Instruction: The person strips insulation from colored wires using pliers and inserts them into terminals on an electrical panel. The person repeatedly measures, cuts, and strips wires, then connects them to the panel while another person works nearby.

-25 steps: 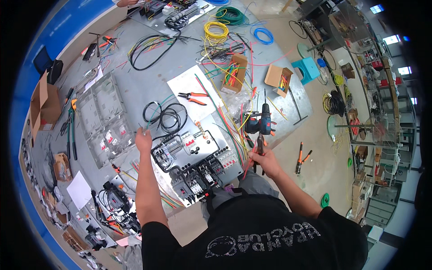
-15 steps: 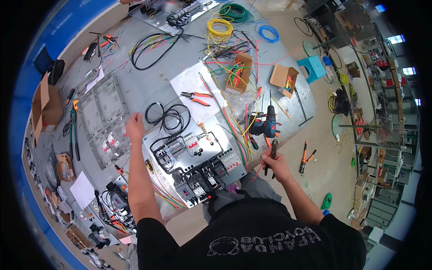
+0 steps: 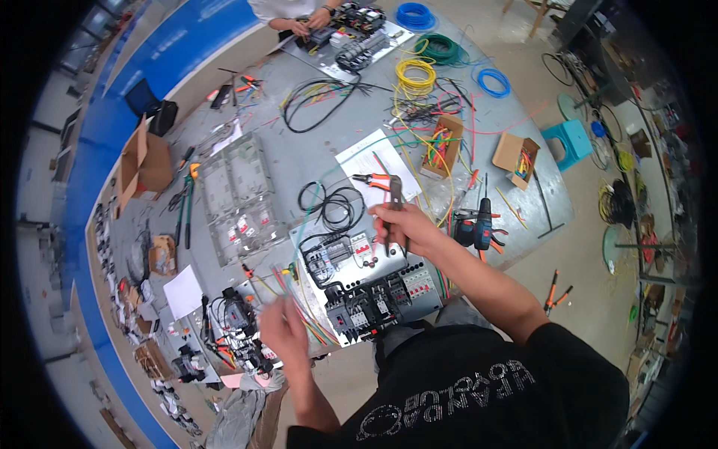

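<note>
Your right hand (image 3: 400, 224) grips a tool (image 3: 394, 196) above the panel (image 3: 374, 284) and your blurred left hand (image 3: 283, 328), grip unclear, handles wires (image 3: 310, 318) at its left edge: wiring step, so next guide one wire to a terminal.

Bright even light, fisheye-bent dark rim, blurred left hand (image 3: 283, 326)

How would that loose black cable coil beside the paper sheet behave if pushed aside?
The black cable coil would probably flop and spread, since its loops lie loose and unbound. It looks light, so it would likely slide, and trailing ends may snag the mounting plate.
</note>
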Tool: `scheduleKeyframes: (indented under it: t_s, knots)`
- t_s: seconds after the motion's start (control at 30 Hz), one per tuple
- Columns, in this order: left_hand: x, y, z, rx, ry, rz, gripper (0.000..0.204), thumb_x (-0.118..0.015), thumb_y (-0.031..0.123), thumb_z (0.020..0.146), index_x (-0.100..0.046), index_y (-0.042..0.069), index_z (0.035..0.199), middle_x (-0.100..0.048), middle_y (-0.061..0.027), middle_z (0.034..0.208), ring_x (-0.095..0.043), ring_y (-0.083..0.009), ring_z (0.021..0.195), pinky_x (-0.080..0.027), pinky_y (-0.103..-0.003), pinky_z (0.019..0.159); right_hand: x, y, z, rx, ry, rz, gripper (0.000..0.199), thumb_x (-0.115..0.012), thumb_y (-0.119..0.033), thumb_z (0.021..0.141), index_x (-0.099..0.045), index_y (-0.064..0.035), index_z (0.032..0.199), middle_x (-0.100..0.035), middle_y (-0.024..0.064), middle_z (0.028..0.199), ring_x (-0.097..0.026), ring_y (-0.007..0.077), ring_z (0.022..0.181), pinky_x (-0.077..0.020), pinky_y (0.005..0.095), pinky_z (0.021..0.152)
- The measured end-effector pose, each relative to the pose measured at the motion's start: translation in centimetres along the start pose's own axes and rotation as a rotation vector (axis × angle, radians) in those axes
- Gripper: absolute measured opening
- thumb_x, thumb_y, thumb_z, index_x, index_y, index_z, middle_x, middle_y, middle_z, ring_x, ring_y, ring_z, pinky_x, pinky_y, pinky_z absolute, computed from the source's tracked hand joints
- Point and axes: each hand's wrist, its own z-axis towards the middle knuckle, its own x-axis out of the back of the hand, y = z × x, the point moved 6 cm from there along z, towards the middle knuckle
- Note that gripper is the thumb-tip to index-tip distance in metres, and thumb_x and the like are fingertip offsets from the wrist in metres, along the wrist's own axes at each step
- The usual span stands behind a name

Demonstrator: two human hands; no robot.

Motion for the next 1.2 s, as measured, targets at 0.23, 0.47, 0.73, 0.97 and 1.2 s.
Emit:
scheduleKeyframes:
  t_s: [0.23, 0.47, 0.73, 0.97, 1.2]
  knots:
    - [3.6, 5.7, -16.3, 0.165, -0.122, 0.021, 0.005, -0.067, 0.003, 0.091, -0.067, -0.002, 0.092, -0.058, -0.0127, 0.073, -0.053, -0.0254, 0.065, -0.041, -0.036, 0.06, -3.5, -0.6, 1.4, 0.039, -0.256, 0.235, 0.021, -0.062, -0.018, 0.101, -0.06, -0.0027, 0.115, -0.062, 0.0033, 0.085, -0.06, 0.014, 0.073, -0.0542, 0.0358, 0.071]
    - [5.0, 9.0, -22.6, 0.062, -0.134, 0.04, 0.009, -0.069, -0.001, 0.086, -0.067, 0.001, 0.095, -0.062, -0.0138, 0.082, -0.057, -0.0305, 0.072, -0.046, -0.04, 0.063, 1.7, -9.9, -5.0, 0.282, -0.256, 0.187, 0.037, -0.062, -0.018, 0.1, -0.053, 0.0005, 0.131, -0.062, 0.0026, 0.083, -0.06, 0.0126, 0.071, -0.0535, 0.0325, 0.07]
    - [3.9, 9.6, -18.9, 0.024, -0.149, -0.066, 0.01, -0.067, 0.003, 0.089, -0.069, 0.001, 0.098, -0.065, -0.0153, 0.087, -0.061, -0.0326, 0.079, -0.049, -0.04, 0.072, 11.5, -10.3, -16.5, -0.011, -0.291, -1.046, 0.044, -0.07, -0.024, 0.093, -0.064, -0.0015, 0.13, -0.064, 0.0008, 0.076, -0.061, 0.0092, 0.064, -0.0484, 0.0275, 0.058]
    - [3.3, 9.0, -4.4, -0.182, -0.162, -0.127, 0.011, -0.068, 0.005, 0.09, -0.068, 0.001, 0.101, -0.066, -0.0153, 0.093, -0.063, -0.033, 0.083, -0.05, -0.04, 0.074, 10.2, 0.5, -24.6, -0.249, -0.589, -1.055, 0.041, -0.07, -0.019, 0.093, -0.063, -0.001, 0.129, -0.066, 0.0012, 0.077, -0.062, 0.0098, 0.065, -0.051, 0.0271, 0.062]
    - [2.7, 6.7, 5.3, -0.312, -0.113, -0.204, 0.011, -0.066, 0.006, 0.092, -0.068, 0.002, 0.102, -0.065, -0.0124, 0.091, -0.062, -0.0313, 0.084, -0.05, -0.037, 0.075, 8.5, -1.9, -27.7, -0.127, -0.203, -0.629, 0.037, -0.072, -0.02, 0.091, -0.066, 0.0049, 0.119, -0.067, 0.0056, 0.08, -0.063, 0.0135, 0.068, -0.0506, 0.0293, 0.066]
